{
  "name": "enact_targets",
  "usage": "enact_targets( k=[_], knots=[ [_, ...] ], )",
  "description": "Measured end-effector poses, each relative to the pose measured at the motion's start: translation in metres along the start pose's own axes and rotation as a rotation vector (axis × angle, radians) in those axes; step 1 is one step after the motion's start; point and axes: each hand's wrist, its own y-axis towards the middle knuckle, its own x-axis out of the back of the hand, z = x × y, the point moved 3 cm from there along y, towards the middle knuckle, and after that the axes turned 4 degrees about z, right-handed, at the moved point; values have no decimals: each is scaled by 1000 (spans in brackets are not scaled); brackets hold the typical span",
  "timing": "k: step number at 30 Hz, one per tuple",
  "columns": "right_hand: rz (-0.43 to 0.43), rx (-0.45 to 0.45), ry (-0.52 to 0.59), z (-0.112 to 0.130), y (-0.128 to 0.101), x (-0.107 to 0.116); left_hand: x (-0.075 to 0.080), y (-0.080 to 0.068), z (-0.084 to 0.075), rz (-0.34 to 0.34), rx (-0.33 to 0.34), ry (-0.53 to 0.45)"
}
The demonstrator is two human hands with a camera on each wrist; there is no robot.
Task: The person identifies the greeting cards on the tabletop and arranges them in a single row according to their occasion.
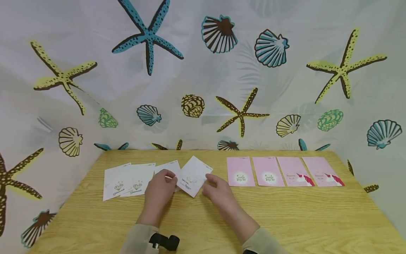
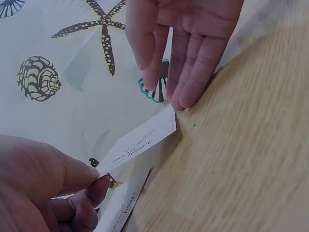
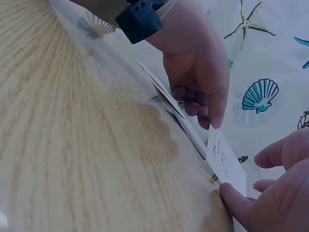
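Fingers [image 2: 89,186] of left hand [image 1: 160,190] pinch a tilted white card [image 1: 193,175]; right hand [image 1: 219,190], fingers straight, touches its right edge. Left: three white cards [image 1: 127,180] laid in a row, overlapping; right: four pink cards [image 1: 283,171] aligned on table [image 1: 285,218]. Fourth white card not yet placed.

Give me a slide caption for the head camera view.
Left hand pinches a white card the right hand touches, beside four pink cards.
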Motion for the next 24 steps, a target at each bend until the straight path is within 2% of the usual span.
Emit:
enact_targets(
  k=[8, 15, 20, 24],
  knots=[
    [-8, -6, 26, -1, 2, 2, 2, -1, -6, -36, 4, -90],
    [-14, 43, 132, 2, 5, -1, 0, -5, -17, -70, 5, -139],
    [-81, 85, 130, 6, 6, 3, -3, -8, -22, -63, 1, -158],
    [-139, 110, 97, 9, 7, 9, -4, -12, -27, -59, -25, -136]
  ],
)
